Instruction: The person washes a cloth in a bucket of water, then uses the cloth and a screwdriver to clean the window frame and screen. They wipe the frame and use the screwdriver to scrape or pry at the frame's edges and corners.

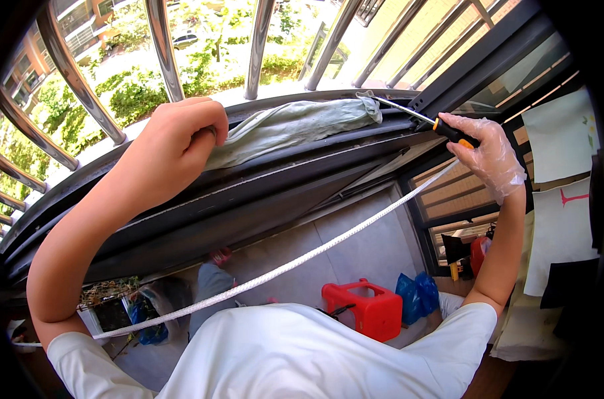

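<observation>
A pale grey-green cloth [295, 128] lies stretched along the dark window track [262, 174]. Its left end is bunched in my left hand [185, 143], which is bare and closed. My right hand [488, 151], in a clear plastic glove, grips a screwdriver [456, 132] by its black and yellow handle. The metal shaft slants down-left to right, and its tip meets the right end of the cloth. Whether the tip is inside the cloth or only against it, I cannot tell.
Metal bars [257, 50] stand beyond the track. A white rope [302, 258] hangs across in front of me. Below are a red plastic jerrycan [375, 311], a blue bag [418, 296] and a planter [109, 292]. Papers [561, 219] hang at the right.
</observation>
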`<state>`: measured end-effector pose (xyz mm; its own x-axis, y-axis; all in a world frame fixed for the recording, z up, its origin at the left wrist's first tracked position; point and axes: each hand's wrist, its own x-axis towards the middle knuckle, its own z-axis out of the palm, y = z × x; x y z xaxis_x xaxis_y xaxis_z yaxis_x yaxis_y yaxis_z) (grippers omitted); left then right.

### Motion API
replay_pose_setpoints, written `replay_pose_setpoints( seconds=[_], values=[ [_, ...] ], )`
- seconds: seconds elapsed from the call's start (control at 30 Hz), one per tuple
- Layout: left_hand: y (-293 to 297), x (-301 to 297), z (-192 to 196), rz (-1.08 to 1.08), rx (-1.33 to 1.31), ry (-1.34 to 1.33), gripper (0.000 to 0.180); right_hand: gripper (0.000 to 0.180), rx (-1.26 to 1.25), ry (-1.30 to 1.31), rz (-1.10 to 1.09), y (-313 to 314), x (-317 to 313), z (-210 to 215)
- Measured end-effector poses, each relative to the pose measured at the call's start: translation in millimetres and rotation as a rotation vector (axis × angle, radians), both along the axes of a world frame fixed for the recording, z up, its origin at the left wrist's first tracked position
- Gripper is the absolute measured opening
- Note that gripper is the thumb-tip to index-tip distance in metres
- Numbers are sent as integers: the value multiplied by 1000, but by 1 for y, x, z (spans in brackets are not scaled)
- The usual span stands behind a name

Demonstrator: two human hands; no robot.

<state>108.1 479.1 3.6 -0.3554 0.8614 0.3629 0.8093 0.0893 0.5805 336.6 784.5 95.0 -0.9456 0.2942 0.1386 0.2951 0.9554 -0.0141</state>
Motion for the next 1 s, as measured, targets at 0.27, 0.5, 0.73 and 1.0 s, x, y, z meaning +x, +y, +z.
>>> replay_pose_setpoints(
  seconds=[0.27, 0.5, 0.73, 1.0],
  values=[
    [20, 11, 9, 51, -36, 75, 11, 38, 250, -114, -31, 4, -18, -5],
    [64, 8, -9, -23, -89, 439, 27, 40, 246, -86, 39, -1, -24, 27],
    [67, 9, -2, 3, -370, 490, 26, 41, 296, -167, 73, 11, -33, 15],
    [71, 10, -4, 21, -436, 531, 23, 42, 298, -174, 58, 10, -42, 9]
  ],
)
